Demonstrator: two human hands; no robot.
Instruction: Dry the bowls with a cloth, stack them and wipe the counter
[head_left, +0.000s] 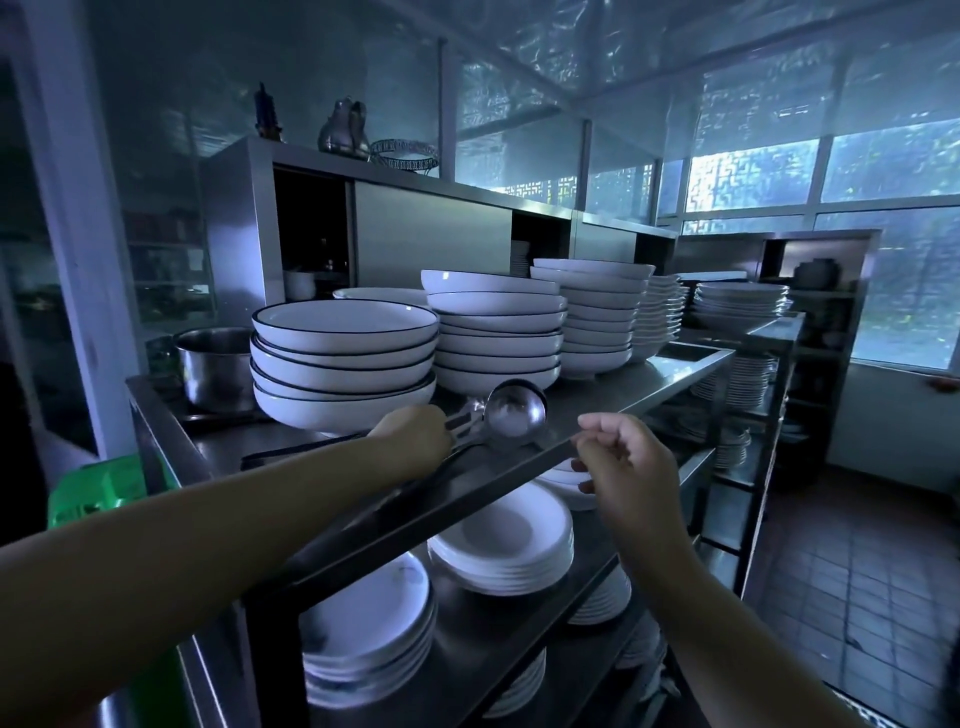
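Left hand (415, 434) closed round ladle (511, 413) at worktop (675, 376) front edge, likely clearing wiping space; right hand (621, 457) loosely curled, empty. Bowls (343, 358) stacked behind, toward left end.

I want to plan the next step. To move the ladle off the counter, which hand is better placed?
The left hand. Its fingers already rest on the handle of the ladle, beside the dark-rimmed bowl stack. The right hand is loosely curled at the front edge of the counter, holding nothing visible.
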